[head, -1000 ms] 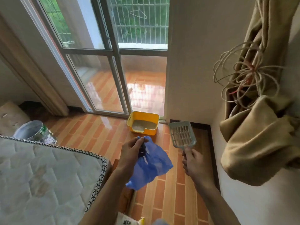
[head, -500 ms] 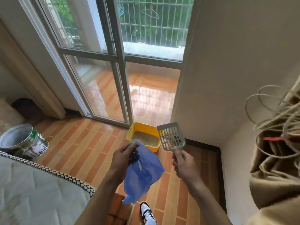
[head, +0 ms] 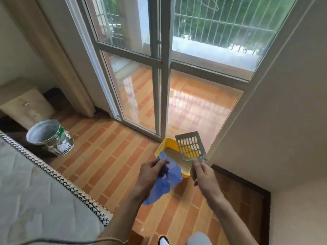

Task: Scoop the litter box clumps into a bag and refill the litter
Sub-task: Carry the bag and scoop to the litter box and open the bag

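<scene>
A yellow litter box with pale litter inside stands on the tiled floor against the sliding glass door, partly hidden behind what I hold. My left hand pinches the top of a blue plastic bag, which hangs down in front of the box. My right hand grips the handle of a grey slotted litter scoop, held upright above the box's right side. No clumps can be made out.
A paint-stained metal bucket stands on the floor at the left. A mattress fills the lower left. The glass door is ahead and a beige wall closes the right. A shoe shows at the bottom.
The view has moved forward and left toward the litter box; the curtain and wire coil at the right are out of view. Both hands keep holding the bag and scoop.
</scene>
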### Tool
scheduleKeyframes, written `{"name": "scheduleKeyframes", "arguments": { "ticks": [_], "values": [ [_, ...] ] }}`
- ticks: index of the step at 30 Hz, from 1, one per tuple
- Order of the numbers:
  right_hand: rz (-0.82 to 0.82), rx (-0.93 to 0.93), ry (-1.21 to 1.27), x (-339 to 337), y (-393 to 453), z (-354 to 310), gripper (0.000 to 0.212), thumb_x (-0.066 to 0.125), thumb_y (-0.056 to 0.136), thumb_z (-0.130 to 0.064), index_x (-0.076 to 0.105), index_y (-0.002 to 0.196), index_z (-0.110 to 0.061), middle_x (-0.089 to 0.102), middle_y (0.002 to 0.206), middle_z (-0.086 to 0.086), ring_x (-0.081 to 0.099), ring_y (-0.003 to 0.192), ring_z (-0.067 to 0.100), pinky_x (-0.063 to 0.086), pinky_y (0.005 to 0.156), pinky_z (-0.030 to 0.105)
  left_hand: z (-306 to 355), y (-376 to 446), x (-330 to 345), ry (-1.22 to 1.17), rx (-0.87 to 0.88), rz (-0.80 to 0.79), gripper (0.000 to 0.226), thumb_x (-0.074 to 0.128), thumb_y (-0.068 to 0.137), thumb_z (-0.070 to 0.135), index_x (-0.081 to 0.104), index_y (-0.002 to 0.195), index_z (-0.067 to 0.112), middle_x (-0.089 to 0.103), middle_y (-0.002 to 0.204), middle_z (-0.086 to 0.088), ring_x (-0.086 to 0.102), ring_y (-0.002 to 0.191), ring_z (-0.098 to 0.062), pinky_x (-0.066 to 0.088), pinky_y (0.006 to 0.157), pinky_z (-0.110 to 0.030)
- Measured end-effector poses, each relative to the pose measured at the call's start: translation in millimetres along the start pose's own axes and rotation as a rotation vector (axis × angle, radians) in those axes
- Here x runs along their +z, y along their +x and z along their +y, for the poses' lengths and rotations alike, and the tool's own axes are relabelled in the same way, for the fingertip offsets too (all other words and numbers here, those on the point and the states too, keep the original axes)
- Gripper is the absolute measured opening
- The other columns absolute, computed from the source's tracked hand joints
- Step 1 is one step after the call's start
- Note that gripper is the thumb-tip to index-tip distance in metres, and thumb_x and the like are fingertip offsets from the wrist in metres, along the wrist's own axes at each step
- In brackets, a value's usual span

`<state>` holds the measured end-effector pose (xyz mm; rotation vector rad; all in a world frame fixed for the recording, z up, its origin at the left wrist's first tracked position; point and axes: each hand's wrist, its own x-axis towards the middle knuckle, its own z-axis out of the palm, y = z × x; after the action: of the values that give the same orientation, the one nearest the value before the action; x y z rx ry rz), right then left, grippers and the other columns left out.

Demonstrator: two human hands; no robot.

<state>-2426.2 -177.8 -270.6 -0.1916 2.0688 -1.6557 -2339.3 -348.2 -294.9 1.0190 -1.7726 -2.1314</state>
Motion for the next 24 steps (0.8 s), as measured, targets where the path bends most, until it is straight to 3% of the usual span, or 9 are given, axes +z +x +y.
{"name": "scheduleKeyframes", "arguments": {
  "ticks": [3, 6, 12, 16, 20, 24],
  "values": [
    [-0.07, -0.002, -0.062, 13, 35, 2, 0.036, 0.045, 0.107, -0.031, 0.063, 0.084, -0.009, 0.066, 0.079, 0.003, 0.062, 0.069, 0.006, 0.049, 0.063, 0.019, 1, 19, 4, 0.018, 0.007, -0.003, 0.026, 0.061, 0.102, 0.018, 0.075, 0.096, -0.002, 0.071, 0.076, -0.009, 0.064, 0.064, -0.012, 0.05, 0.065, -0.026],
    [-0.162, 0.024, -0.123, 28, 68, 9, 0.04, 0.047, 0.102, -0.05, 0.07, 0.095, -0.017, 0.074, 0.089, 0.001, 0.071, 0.089, 0.012, 0.054, 0.081, 0.035, -3, 36, 13, -0.01, -0.03, 0.014, 0.026, 0.06, 0.103, 0.018, 0.075, 0.098, -0.002, 0.073, 0.077, -0.009, 0.067, 0.068, -0.013, 0.052, 0.066, -0.024],
    [-0.269, 0.062, -0.132, 50, 140, 35, 0.051, 0.049, 0.094, -0.06, 0.068, 0.091, -0.013, 0.07, 0.091, 0.016, 0.068, 0.089, 0.034, 0.054, 0.083, 0.055, -15, 85, 32, -0.031, -0.139, 0.147, 0.023, 0.057, 0.104, 0.017, 0.077, 0.093, 0.013, 0.077, 0.079, 0.0, 0.07, 0.073, -0.013, 0.055, 0.067, -0.023],
    [-0.354, 0.132, -0.145, 56, 178, 40, 0.036, 0.047, 0.107, -0.034, 0.068, 0.098, -0.007, 0.073, 0.093, 0.012, 0.069, 0.087, 0.025, 0.053, 0.079, 0.043, -19, 119, 47, -0.081, -0.208, 0.23, 0.025, 0.053, 0.106, 0.013, 0.076, 0.097, 0.008, 0.077, 0.078, 0.004, 0.071, 0.072, -0.009, 0.051, 0.063, -0.018],
    [-0.439, 0.105, -0.199, 57, 212, 56, 0.026, 0.047, 0.107, -0.031, 0.069, 0.099, -0.019, 0.075, 0.093, 0.0, 0.072, 0.09, 0.021, 0.058, 0.079, 0.046, -28, 147, 62, -0.147, -0.259, 0.273, 0.025, 0.051, 0.107, 0.015, 0.076, 0.105, 0.017, 0.08, 0.093, 0.004, 0.076, 0.088, -0.011, 0.056, 0.071, -0.021],
    [-0.441, 0.082, -0.251, 53, 242, 69, 0.027, 0.048, 0.107, -0.031, 0.062, 0.084, -0.024, 0.069, 0.077, -0.012, 0.065, 0.074, 0.011, 0.051, 0.066, 0.033, -50, 173, 72, -0.187, -0.304, 0.361, 0.026, 0.053, 0.106, 0.019, 0.078, 0.107, 0.012, 0.08, 0.102, -0.007, 0.075, 0.096, -0.023, 0.059, 0.081, -0.032]
  ]
}}
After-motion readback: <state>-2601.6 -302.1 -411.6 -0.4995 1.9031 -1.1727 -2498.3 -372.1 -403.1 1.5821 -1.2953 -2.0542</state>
